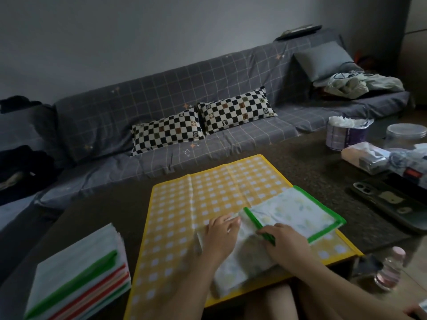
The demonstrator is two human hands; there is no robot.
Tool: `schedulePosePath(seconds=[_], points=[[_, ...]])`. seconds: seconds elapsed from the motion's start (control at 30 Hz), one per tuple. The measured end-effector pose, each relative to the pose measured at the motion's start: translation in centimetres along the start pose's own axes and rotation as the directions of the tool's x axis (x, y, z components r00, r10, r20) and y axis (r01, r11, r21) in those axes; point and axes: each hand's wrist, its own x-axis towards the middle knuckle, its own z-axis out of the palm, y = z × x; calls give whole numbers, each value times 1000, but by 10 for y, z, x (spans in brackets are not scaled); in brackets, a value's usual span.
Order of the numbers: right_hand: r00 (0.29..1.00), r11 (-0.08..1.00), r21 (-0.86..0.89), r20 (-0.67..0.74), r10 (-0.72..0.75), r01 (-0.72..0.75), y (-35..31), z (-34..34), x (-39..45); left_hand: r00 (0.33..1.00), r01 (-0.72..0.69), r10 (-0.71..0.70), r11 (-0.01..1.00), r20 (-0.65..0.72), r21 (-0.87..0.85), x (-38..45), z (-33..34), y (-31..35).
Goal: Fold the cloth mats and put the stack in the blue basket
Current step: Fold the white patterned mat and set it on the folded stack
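A white leaf-print cloth mat with a green border [293, 211] lies partly folded on a spread yellow checked mat [208, 192] on the dark table. My left hand [219, 234] grips the mat's white edge at its left side, fingers curled. My right hand [282, 243] pinches the green border at the near fold. A stack of folded mats [78, 273] with green, red and orange edges sits at the near left. No blue basket is in view.
A grey checked sofa [161, 100] with two checkerboard pillows [203, 121] runs behind the table. Tissue packs [362, 155], a round container [406, 135], a phone on a tray [379, 199] and a small pink bottle [390, 269] crowd the right side.
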Motion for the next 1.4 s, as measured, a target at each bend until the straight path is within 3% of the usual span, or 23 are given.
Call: schedulePosePath(seconds=[0.17, 0.4, 0.5, 0.6, 0.8, 1.0, 1.13, 1.2, 1.3, 1.4], points=[[999, 987, -158, -43, 29, -36, 32, -20, 18, 1000, -7, 8, 996, -10, 90, -24, 10, 18], [1000, 977, -210, 0, 27, -26, 50, -39, 38, 994, -80, 93, 974, -51, 213, -42, 30, 41], [1000, 965, -262, 15, -26, 29, 49, -35, 29, 997, -56, 48, 986, 53, 156, -33, 30, 45], [998, 949, -309, 43, -44, 55, 47, -27, 17, 985, -132, 108, 973, 134, 187, -18, 31, 51], [992, 942, -335, 120, 40, 3, 53, -9, 9, 979, -168, 123, 937, 160, 307, -8, 42, 53], [972, 941, -287, 96, 212, -177, 61, -20, 7, 985, -144, 105, 935, 136, 323, -8, 44, 52], [979, 929, -326, 50, 199, -173, 59, -23, 9, 986, -157, 131, 940, 104, 302, -4, 42, 52], [988, 946, -282, -42, 151, -157, 58, -30, 10, 989, -150, 147, 948, 30, 283, 0, 40, 55], [990, 993, -23, -90, 109, -112, 58, -34, 15, 980, -143, 167, 969, -108, 200, 10, 38, 60], [953, 949, 196, -126, 275, -248, 57, -38, 27, 980, -101, 92, 994, -176, -39, 25, 41, 66]])
